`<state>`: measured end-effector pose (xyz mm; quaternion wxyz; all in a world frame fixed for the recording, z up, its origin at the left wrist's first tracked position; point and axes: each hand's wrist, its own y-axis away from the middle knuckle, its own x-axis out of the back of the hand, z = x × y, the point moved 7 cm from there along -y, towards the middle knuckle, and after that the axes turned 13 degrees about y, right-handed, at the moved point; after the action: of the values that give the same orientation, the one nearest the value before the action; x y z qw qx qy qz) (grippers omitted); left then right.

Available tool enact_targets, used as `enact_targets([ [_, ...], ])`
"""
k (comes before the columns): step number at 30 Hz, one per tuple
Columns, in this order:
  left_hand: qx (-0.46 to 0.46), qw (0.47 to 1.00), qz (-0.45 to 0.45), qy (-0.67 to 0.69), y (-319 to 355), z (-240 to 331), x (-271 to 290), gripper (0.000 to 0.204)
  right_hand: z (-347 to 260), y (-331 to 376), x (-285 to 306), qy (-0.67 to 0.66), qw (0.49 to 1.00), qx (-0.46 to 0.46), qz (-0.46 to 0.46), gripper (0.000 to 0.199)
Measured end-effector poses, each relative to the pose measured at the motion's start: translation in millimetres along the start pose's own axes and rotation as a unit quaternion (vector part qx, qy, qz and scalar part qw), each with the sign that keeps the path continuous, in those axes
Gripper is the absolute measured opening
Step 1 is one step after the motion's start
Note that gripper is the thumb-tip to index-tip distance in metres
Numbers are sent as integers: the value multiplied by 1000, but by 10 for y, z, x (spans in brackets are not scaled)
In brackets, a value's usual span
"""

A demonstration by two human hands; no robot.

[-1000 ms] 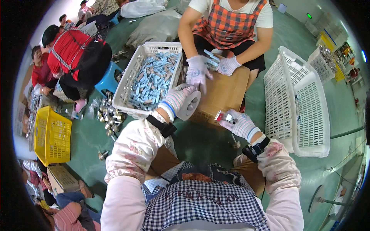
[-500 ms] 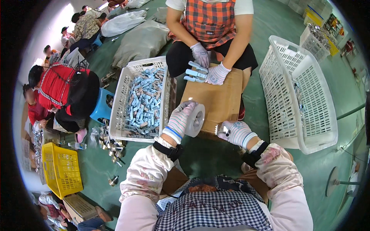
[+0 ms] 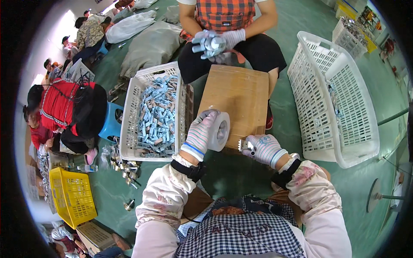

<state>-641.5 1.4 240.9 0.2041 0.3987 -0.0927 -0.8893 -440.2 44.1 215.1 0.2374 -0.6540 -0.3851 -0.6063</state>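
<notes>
Since the earlier frame your view has closed in on the cardboard box (image 3: 236, 101), and the co-worker's hands (image 3: 215, 42), which rested at the far end of the box lid, are now lifted clear of it and cupped together around pale blue parts. To the left of your left hand, the white slotted crate (image 3: 129, 137) is well filled with small pale blue packets (image 3: 157, 118), and loose metal parts (image 3: 122, 165) lie on the green floor (image 3: 232, 176) at its near corner; further left stands a yellow basket (image 3: 71, 195). Your left hand (image 3: 200, 133) is closed around the roll of clear tape (image 3: 219, 131), which it holds upright just above the near edge of the box. A short strip of tape appears to run from the roll across to your right hand (image 3: 263, 148), though the film is too clear to confirm. Your right hand is clenched on a small serrated tape cutter (image 3: 246, 146), level with the roll and apart from your left hand. The box flaps lie flat and shut, but no tape line is visible along the lid, so judge the sealing as barely started: the strip is yet to be laid down and cut. To the right of your right hand, the second white crate (image 3: 335, 94) holds only a few stray pieces, which suggests that most of the packing stock is not yet processed.
</notes>
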Motion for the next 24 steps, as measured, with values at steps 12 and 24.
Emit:
enact_targets([
  [12, -19, 1000, 13, -19, -87, 7, -73, 23, 63, 9, -47, 4, 1000, 0, -12, 39],
  [24, -31, 999, 24, -26, -175, 62, -33, 24, 7, -31, -77, 20, 999, 1, -36, 41],
])
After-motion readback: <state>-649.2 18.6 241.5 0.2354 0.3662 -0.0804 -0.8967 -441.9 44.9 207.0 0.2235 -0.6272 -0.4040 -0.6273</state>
